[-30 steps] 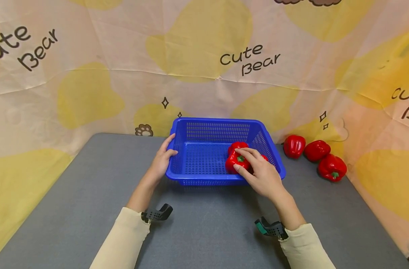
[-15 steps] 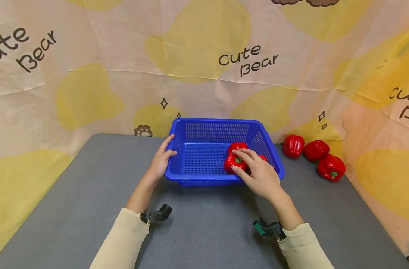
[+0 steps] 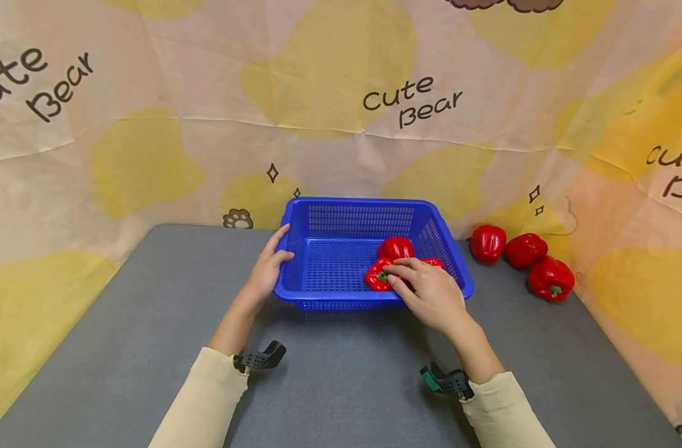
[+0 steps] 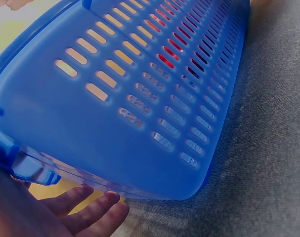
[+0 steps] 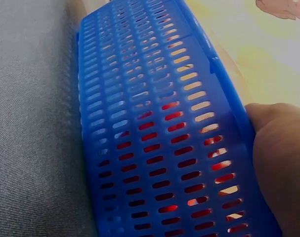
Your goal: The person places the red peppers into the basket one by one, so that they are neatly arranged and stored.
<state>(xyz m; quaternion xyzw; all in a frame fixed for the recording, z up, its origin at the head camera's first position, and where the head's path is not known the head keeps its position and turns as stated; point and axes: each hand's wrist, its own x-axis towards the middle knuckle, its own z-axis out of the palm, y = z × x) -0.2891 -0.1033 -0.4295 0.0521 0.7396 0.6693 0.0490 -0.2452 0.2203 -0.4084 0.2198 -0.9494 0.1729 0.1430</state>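
Note:
A blue plastic basket [image 3: 346, 296] with slotted walls stands on the grey table. My left hand [image 3: 265, 269] grips its left end, thumb over the rim; the left wrist view shows fingers [image 4: 93, 212] outside the wall. Over the front right part of the basket reaches my right hand [image 3: 433, 297], its fingertips against a red bell pepper [image 3: 374, 277] whose green stem faces left. Part of this pepper is hidden by the fingers. Behind it lies another red bell pepper [image 3: 396, 247], and a third bell pepper [image 3: 435, 263] shows partly past the knuckles.
Right of the basket, near the back of the table [image 3: 341, 379], three more bell peppers lie close together: one upright pepper [image 3: 488, 244], a middle pepper [image 3: 525, 250] and a front pepper [image 3: 551, 278]. A printed cloth [image 3: 330, 81] hangs right behind the basket.
The bell pepper at my right fingertips has shifted left and lower in the basket, uncovering the pepper behind. My right fingers have come down and loosened around it. The left hand stays on the basket.

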